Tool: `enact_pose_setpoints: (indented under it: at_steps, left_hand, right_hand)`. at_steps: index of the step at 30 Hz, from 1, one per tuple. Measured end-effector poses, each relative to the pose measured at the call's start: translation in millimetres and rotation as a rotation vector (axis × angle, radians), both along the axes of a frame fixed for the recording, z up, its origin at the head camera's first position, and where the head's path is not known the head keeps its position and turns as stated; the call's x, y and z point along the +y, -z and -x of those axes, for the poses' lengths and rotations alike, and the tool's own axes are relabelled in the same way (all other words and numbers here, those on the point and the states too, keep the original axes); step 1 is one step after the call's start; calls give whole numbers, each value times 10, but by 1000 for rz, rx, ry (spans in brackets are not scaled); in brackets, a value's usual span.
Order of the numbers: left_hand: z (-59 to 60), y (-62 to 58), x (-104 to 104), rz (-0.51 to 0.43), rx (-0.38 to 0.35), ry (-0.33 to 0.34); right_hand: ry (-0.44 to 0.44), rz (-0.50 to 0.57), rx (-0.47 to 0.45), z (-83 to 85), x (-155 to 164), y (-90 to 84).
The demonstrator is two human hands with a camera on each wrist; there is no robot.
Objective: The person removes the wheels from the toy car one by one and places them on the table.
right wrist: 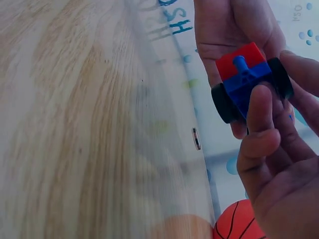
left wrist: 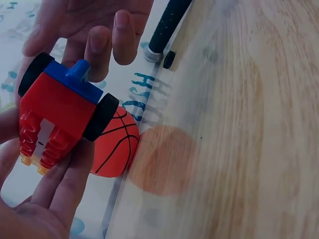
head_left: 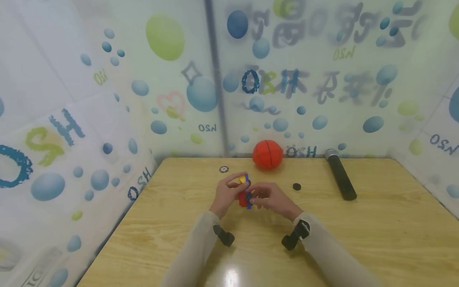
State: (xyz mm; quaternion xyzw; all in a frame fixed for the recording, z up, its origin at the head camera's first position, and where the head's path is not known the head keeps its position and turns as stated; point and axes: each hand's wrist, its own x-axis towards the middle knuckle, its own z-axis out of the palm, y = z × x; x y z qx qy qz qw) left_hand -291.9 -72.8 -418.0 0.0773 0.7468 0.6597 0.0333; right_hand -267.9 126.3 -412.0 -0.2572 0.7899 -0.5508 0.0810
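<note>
A small toy car (left wrist: 62, 102) made of red, yellow and blue plastic bricks is held up above the table. Its blue base carries two black wheels (left wrist: 101, 117) and a short peg. My left hand (head_left: 228, 194) grips the red and yellow body between thumb and fingers. From the other side my right hand (head_left: 273, 199) brings its fingertips to the blue wheeled end and pinches at one wheel (right wrist: 280, 78). The other fingers of that hand are bent beside the blue base. Part of the car is hidden behind the fingers.
A red ball with black lines (head_left: 267, 154) rests near the back wall. Left of it lies a small round black-and-white disc (head_left: 224, 169). A black disc (head_left: 297, 186) and a microphone (head_left: 340, 175) lie to the right on the wooden table (head_left: 376, 231). Printed sheets enclose the table.
</note>
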Motion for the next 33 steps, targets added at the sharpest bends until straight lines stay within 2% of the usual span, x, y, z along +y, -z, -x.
enact_pose_setpoints:
  at_steps: [6, 12, 20, 25, 29, 33]
  left_hand:
    - [4, 9, -17, 20, -46, 12]
    - [33, 49, -21, 14, -85, -7]
    - [61, 39, 2, 32, -46, -46]
    - [59, 62, -32, 63, -18, -76]
    - [59, 84, -52, 69, -24, -76]
    - [70, 57, -43, 55, -12, -66]
  right_hand:
    - [-15, -11, -3, 7, -87, 18]
    - [-20, -15, 12, 42, -142, 65]
    - [22, -23, 110, 56, -174, 39]
    - [15, -39, 155, 39, -206, 46]
    - [21, -49, 161, 25, -219, 80]
    - [49, -52, 183, 9, -215, 90]
